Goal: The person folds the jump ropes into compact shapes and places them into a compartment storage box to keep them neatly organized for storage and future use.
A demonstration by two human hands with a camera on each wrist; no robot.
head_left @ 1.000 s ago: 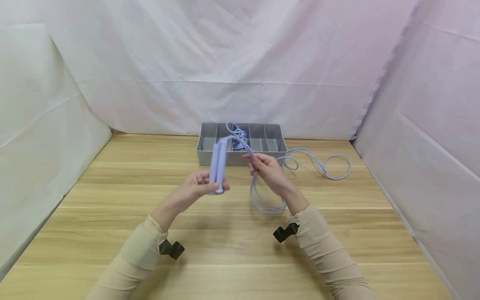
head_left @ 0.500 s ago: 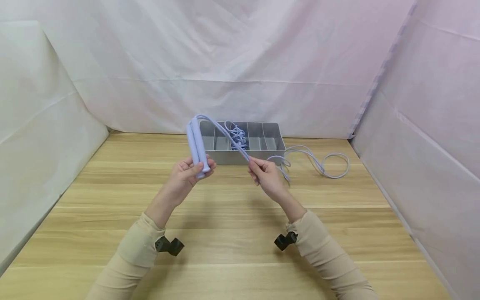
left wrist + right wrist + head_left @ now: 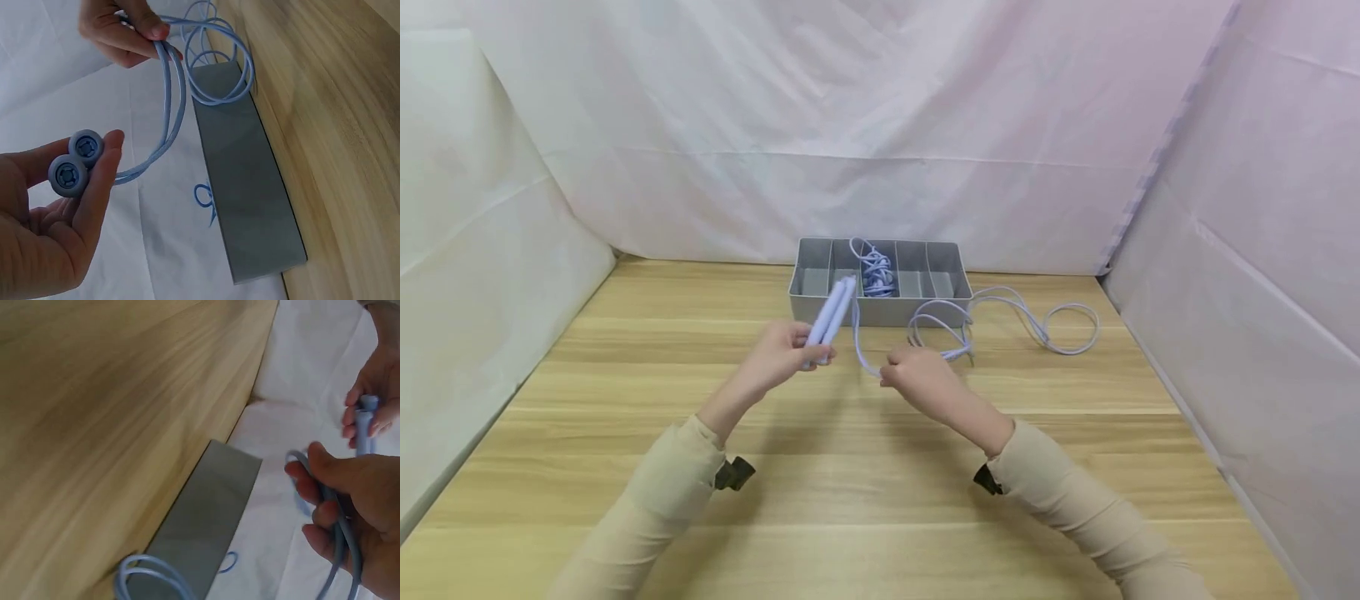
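Two pale blue jump rope handles (image 3: 831, 315) lie side by side in my left hand (image 3: 773, 360), pinched near their lower ends. In the left wrist view their round end caps (image 3: 67, 176) face the camera. A doubled blue rope (image 3: 178, 115) curves from the handles' far ends to my right hand (image 3: 927, 382), whose thumb and fingers grip both strands. Looser loops of the rope (image 3: 940, 302) hang past the right hand, in front of the box. In the right wrist view the strands (image 3: 339, 540) run through the curled right fingers.
A grey box (image 3: 831, 310) with several compartments stands at the table's back. A tangled blue rope bundle (image 3: 877, 275) fills its middle compartment. More rope (image 3: 1072, 353) lies looped on the table to the right. White cloth (image 3: 880, 108) surrounds the wooden table (image 3: 842, 500).
My left hand swung the handles left and up, then tipped them back toward the right. The right hand drew the rope upward, then lowered; the rope between the hands now sags.
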